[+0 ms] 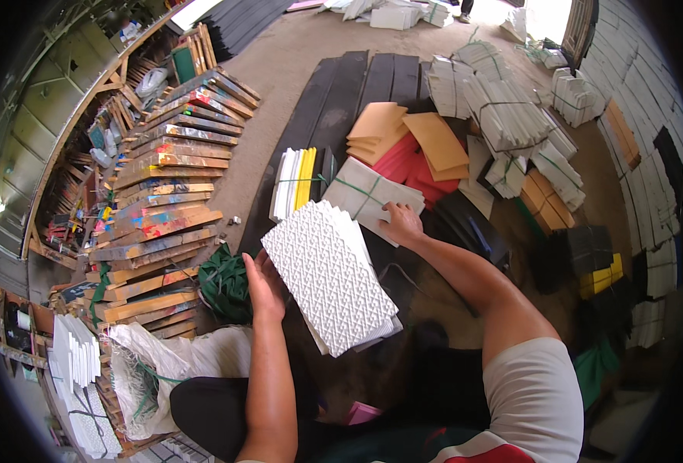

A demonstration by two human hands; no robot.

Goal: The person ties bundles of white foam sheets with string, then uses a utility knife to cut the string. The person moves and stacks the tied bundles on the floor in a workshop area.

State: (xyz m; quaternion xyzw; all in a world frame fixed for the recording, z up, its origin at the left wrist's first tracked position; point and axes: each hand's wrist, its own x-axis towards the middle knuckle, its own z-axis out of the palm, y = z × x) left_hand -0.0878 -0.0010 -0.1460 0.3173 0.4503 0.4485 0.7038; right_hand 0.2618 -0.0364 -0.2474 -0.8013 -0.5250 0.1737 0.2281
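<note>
A stack of white sheets with a raised woven pattern (330, 278) lies tilted in front of me. My left hand (266, 287) is at the stack's left edge, palm toward it, fingers stretched up; some of them are partly hidden behind the sheets. My right hand (401, 224) rests with fingers apart on a flat pale grey bundle (349, 193) tied with green string. Just left of that bundle stands a tied bundle of white and yellow sheets (295, 181). Red sheets (412, 171) and tan sheets (437, 145) lie beyond the grey bundle.
Many paint-stained wooden pieces (175, 170) stand in a long row at left. A white woven sack (156, 355) and a dark green string heap (224, 285) lie near my left arm. White tied bundles (503, 112) pile up at right. Long black sheets (333, 100) stretch ahead.
</note>
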